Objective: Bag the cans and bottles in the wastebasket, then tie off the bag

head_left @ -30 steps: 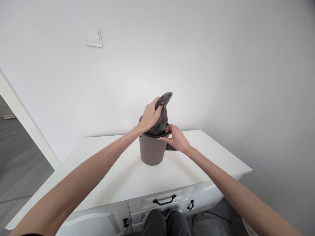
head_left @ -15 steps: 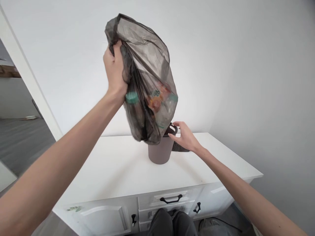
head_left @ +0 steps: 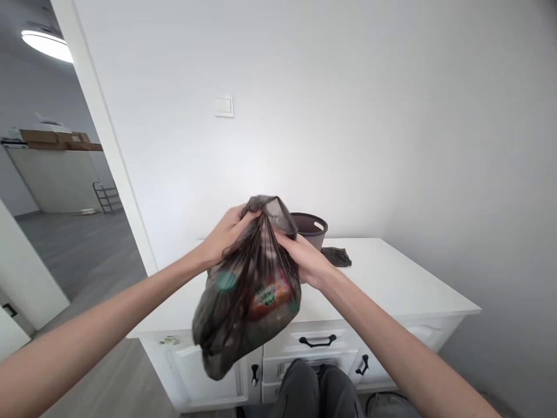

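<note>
The bag [head_left: 250, 302] was thin, crinkled, see-through plastic with a faint sheen; the bin [head_left: 315, 239] looked like smooth, matt plastic. The cabinet top [head_left: 374, 284] was smooth, the wall [head_left: 369, 116] matt, the trousers [head_left: 300, 389] dull cloth, the boxes [head_left: 46, 137] cardboard.

Left fingers [head_left: 250, 217] and right fingers [head_left: 287, 241] grip a filled dark bag [head_left: 248, 305].

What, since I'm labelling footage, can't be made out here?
In the head view:
Most things in the bag: hidden by dark film and blur.
Lettering on the orange packet: blurred under film.
Left hand: most fingers hidden behind the bag.
Right hand: fingertips hidden in the bag's folds.
Bin: mostly hidden by bag and right hand.
Pale bag below: cut off by the bottom edge.
</note>
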